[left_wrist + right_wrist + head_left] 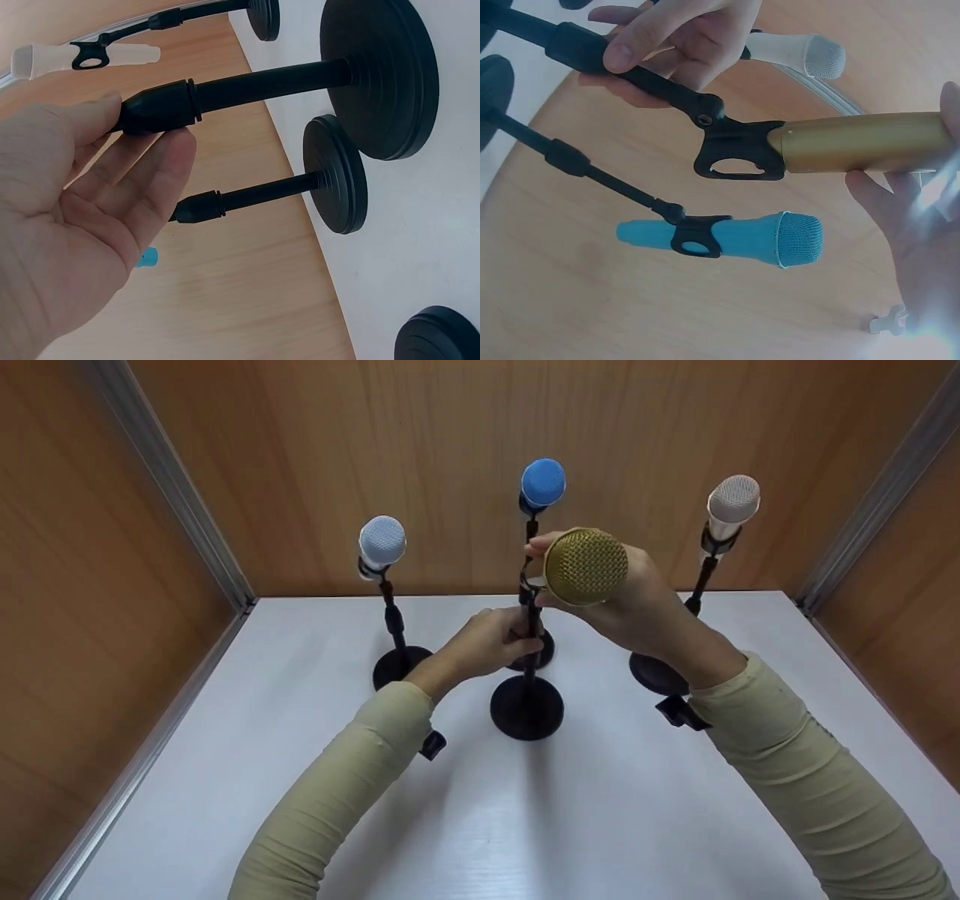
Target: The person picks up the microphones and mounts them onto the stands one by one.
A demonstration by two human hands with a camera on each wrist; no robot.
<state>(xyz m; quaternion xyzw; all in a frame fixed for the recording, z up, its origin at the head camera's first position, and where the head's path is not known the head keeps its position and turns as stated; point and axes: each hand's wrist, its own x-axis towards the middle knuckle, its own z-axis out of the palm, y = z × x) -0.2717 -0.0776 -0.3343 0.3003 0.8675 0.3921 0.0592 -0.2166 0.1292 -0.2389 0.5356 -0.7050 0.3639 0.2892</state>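
My left hand (487, 641) pinches the collar of the nearest black microphone stand (270, 86) between thumb and fingers. That stand's round base (527, 709) rests on the white table. In my right hand (652, 600) is a gold microphone (586, 566), its mesh head towards the head camera. Seen from the right wrist, the gold body's tail end sits at the mouth of the stand's black clip (739, 154), roughly in line with it. My right fingers (877, 199) grip the body farther up, towards the head.
Behind stands a blue microphone (543, 482) clipped in its own stand. A pale microphone (382, 541) stands to the left and a white one (733, 502) to the right, both on stands. Wood panels (450, 420) enclose the white table (480, 825) at back and sides.
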